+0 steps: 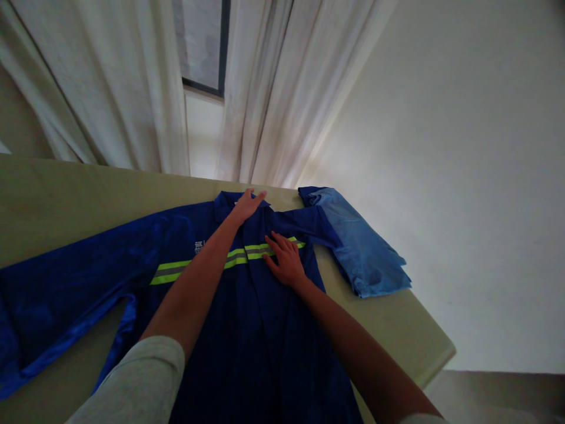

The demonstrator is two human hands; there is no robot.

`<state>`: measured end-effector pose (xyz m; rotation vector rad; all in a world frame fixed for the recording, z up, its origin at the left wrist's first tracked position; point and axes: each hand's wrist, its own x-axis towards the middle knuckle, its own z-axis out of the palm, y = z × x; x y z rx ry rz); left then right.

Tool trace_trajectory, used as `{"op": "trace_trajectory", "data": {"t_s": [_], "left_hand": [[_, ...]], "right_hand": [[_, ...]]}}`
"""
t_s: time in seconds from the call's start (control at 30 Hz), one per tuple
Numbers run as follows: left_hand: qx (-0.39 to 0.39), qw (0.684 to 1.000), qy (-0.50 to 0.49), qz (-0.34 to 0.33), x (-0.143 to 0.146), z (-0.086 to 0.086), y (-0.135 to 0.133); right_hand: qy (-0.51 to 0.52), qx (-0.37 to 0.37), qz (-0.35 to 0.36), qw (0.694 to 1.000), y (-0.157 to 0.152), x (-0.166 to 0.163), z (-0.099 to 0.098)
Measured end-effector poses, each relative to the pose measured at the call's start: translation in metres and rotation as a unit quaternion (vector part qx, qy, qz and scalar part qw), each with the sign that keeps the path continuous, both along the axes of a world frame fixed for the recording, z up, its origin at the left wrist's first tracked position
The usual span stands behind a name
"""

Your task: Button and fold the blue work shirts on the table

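Observation:
A dark blue work jacket with a yellow-and-grey reflective band lies spread flat on a pale table. My left hand reaches far up to the collar, fingers stretched out and lying on the cloth. My right hand rests flat on the chest, right on the reflective band, fingers spread. Neither hand grips anything. The jacket's left sleeve stretches out toward the left edge. Its right sleeve lies folded over near the table's right edge, showing a lighter blue.
White curtains hang behind the table, with a window between them. A plain white wall stands to the right. The table's right corner ends close to the lighter sleeve, with floor beyond it.

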<state>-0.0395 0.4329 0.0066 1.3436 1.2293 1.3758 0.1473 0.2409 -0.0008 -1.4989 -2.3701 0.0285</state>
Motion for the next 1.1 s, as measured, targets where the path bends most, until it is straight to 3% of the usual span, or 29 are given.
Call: {"op": "trace_trajectory", "data": {"t_s": [0.37, 0.63, 0.73, 0.87, 1.1], "left_hand": [[-0.026, 0.984, 0.176, 0.015, -0.045, -0.021, 0.007], [0.021, 0.980, 0.189, -0.048, -0.025, -0.013, -0.005], [-0.007, 0.989, 0.113, -0.094, -0.022, -0.008, -0.009], [-0.113, 0.976, -0.090, -0.161, -0.027, -0.001, -0.014], [-0.097, 0.940, -0.268, -0.187, -0.028, 0.004, -0.026]], "right_hand": [[0.011, -0.034, -0.009, 0.999, 0.001, -0.001, 0.003], [0.004, -0.057, -0.019, 0.998, 0.004, -0.001, 0.001], [0.009, -0.050, -0.015, 0.999, 0.004, 0.000, 0.001], [0.022, -0.031, -0.011, 0.999, 0.003, 0.000, 0.000], [0.026, -0.011, -0.016, 0.999, 0.002, -0.001, 0.001]]}}
